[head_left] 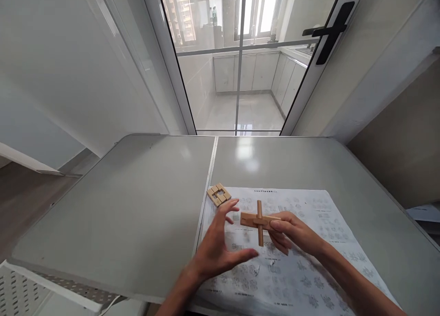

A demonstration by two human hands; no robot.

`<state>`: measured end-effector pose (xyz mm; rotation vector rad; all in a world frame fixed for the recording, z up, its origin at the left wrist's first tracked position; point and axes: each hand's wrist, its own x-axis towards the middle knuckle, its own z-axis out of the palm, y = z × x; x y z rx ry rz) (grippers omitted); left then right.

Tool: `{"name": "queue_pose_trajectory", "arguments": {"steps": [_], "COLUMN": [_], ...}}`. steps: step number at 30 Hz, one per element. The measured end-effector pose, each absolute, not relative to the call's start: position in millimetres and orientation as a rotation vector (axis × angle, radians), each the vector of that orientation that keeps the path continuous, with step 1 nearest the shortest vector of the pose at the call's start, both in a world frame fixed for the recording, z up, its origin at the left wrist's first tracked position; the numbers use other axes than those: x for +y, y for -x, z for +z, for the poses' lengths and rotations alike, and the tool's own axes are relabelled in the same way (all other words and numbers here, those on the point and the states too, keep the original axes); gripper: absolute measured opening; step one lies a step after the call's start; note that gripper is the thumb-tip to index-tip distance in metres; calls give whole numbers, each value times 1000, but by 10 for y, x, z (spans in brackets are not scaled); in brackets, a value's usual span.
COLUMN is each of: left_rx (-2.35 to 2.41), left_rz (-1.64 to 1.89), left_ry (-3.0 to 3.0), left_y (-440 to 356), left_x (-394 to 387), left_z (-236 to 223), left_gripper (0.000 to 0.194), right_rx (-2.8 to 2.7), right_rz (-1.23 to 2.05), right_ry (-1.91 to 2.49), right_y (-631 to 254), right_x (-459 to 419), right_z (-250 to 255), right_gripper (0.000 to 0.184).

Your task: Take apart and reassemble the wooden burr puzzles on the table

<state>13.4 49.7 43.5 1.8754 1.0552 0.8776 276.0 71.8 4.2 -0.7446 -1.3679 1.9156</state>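
Observation:
My right hand (292,231) pinches one end of a cross-shaped wooden puzzle piece (252,220), held above the printed sheet. A thin wooden rod (260,233) passes crosswise through or against its flat bar; I cannot tell which. To the left, my left hand (223,242) is open, thumb and fingers spread around the near side of the wooden cross without visibly holding it. Just beyond my left fingertips lies a square wooden block puzzle (213,197) with a gap in its middle, at the sheet's upper left corner.
A large printed sheet (319,256) with rows of small diagrams covers the right half of the grey table (147,215). A seam runs down the table's middle. Beyond the far edge stands a glass door (223,105) with a black handle (332,31). A white perforated basket (51,291) sits at lower left.

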Motion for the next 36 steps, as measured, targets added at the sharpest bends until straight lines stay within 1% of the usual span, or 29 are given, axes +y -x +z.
{"name": "queue_pose_trajectory", "arguments": {"steps": [1,2,3,6,10,14,19,22,32,36], "left_rx": [978,893,816,685,683,767,759,770,798,793], "left_rz": [846,807,778,806,916,964,948,939,921,887], "left_ry": [-1869,-1863,-1854,-1830,-1837,-1846,-1839,-1804,-1780,-1811], "left_y": [-202,-268,-329,-483,-618,-653,-612,-607,-652,-658], "left_x": [552,610,668,823,949,996,1008,1002,952,961], "left_z": [429,419,404,339,232,162,170,185,203,222], "left_gripper": [114,120,122,114,105,103,98,98,101,98], "right_rx": [-1345,-1309,-1269,-1181,-1130,-1144,-1222,-1249,-1064,-988], "right_rz": [1960,1989,2011,2028,1951,1809,1750,1715,1952,1930], "right_ry": [681,633,594,545,613,758,857,892,686,593], "right_y": [-2741,-2725,-2713,-2714,-2759,-2768,-2773,-2789,-2808,-2859], "right_x": [728,729,726,707,715,738,723,716,770,755], "right_z": [-8,-51,-84,-125,-107,-123,-193,-207,-97,-115], "right_gripper": [55,56,56,58,56,57,58,59,60,55]}}
